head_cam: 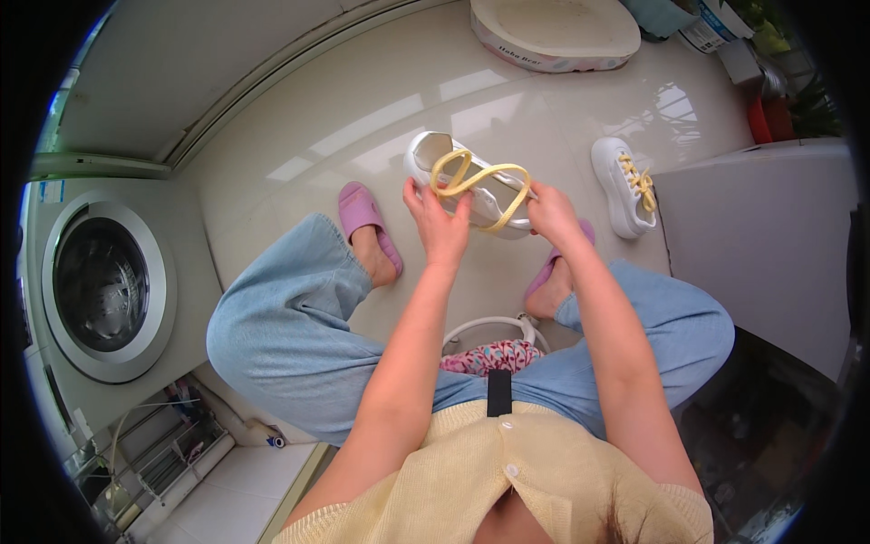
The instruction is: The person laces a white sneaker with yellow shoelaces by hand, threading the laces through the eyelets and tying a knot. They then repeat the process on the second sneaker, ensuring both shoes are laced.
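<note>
A white sneaker (422,151) is held up over the tiled floor in front of me, its toe pointing up and left. My left hand (440,228) grips its near side, the thumb and fingers close to a loose yellow shoelace (522,182). That lace loops in wide curves above the open shoe. At the right end of the shoe, my right hand (552,212) pinches the edge. Exactly how the lace runs through the eyelets cannot be told. A second white sneaker (615,187) stands on the floor to the right, its yellow lace tied in a bow.
To the left stands a front-loading washing machine (102,285). A grey cabinet-like block (754,238) is at the right. An oval white-topped box (557,30) lies at the back, near pots and a bucket (714,30). Pink slippers (359,207) are on my feet.
</note>
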The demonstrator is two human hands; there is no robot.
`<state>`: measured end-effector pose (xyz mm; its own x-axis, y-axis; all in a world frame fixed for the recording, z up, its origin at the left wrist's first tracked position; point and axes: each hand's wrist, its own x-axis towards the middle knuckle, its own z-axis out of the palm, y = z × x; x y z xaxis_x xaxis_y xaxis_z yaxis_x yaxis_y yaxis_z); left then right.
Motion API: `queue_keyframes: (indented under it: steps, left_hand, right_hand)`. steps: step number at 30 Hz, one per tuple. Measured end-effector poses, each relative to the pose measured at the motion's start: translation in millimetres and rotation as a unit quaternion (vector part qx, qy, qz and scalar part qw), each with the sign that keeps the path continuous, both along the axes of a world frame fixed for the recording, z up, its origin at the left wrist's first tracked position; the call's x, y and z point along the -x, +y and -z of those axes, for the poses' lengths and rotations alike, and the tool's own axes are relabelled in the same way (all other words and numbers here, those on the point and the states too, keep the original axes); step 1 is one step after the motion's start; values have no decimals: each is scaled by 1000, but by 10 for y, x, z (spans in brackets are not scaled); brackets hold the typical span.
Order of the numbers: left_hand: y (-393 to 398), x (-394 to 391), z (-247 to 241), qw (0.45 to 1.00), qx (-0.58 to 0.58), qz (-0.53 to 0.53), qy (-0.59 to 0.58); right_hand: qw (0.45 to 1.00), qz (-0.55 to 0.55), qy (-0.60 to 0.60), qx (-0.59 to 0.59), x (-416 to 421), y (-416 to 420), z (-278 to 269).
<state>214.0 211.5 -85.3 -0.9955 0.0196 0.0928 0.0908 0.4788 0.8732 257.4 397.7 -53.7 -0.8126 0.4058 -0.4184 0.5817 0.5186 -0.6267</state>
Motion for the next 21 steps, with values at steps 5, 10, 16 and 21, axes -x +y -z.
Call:
queue_keyframes:
  steps: [5, 10, 16, 21]
  left_hand:
    - [-354, 71, -774, 933, -329, -84, -117]
    - [-696, 59, -2182, 915, -400, 37, 41]
    - [-647, -227, -2327, 951, -188, 216, -118]
    - [-663, -360, -2058, 961, -59, 263, -59]
  right_hand:
    - [996, 71, -28, 37, -85, -80, 43]
    - [991, 78, -60, -91, -278, -20, 654]
    - [995, 26, 94, -31, -332, -260, 737]
    - [801, -146, 222, 537, -94, -922, -1008]
